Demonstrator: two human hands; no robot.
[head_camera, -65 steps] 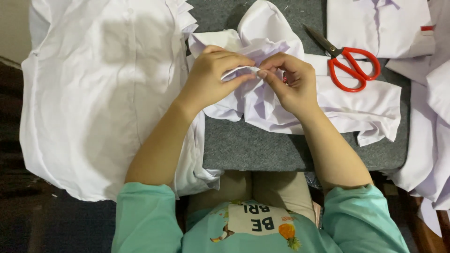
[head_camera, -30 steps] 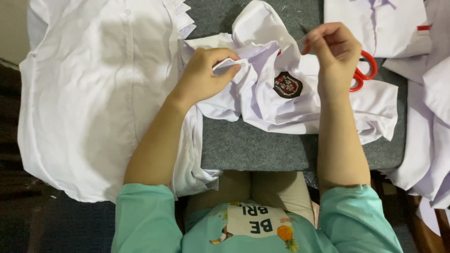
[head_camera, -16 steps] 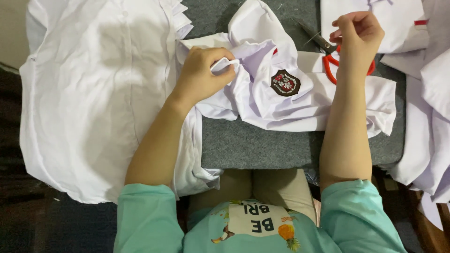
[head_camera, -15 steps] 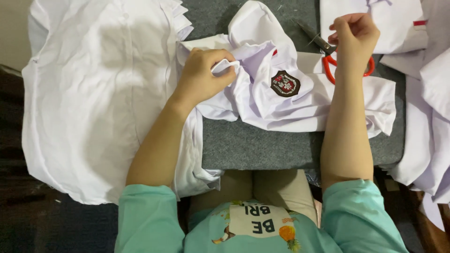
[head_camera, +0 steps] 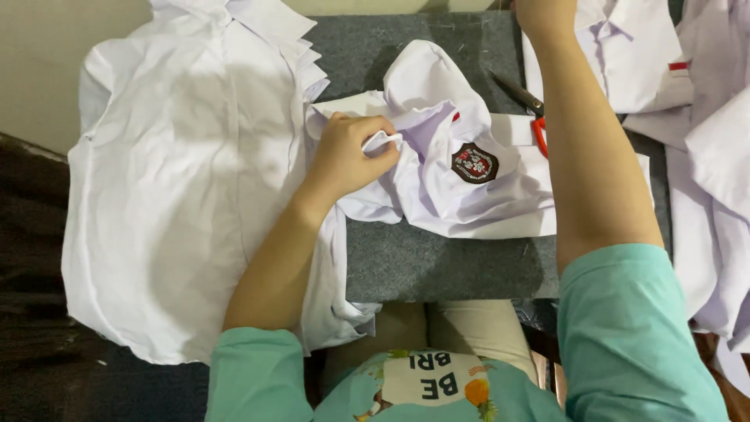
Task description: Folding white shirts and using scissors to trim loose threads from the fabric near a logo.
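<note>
— So, where is the left hand (head_camera: 348,156) just now?

— Resting on the crumpled white shirt (head_camera: 461,195) that lies in the middle of the grey felt mat (head_camera: 437,262). Its fingers are curled shut, pinching a small fold of that shirt's cloth between thumb and fingertips.

— And the shirt itself, how does it lie?

— Bunched up, with a dark round embroidered badge (head_camera: 474,162) facing up, just to the right of the pinched fold. The badge is uncovered and apart from the hand.

— What about the right hand (head_camera: 544,11)?

— It is stretched out to the far edge of the mat, and only its heel and wrist show at the top border. Whether it is open or closed around anything, I cannot tell. The forearm passes over the right part of the crumpled shirt.

— Anything under that arm?

— A pair of scissors (head_camera: 525,105), dark blades pointing towards the mat's far left, with a bit of red handle showing just beside the forearm; the rest is hidden by it.

— And round the mat?

— A pile of white shirts (head_camera: 187,180) spreads over the mat's left side and hangs past its edge. More white garments (head_camera: 695,133) lie along its right side, one with a small red tab.
</note>
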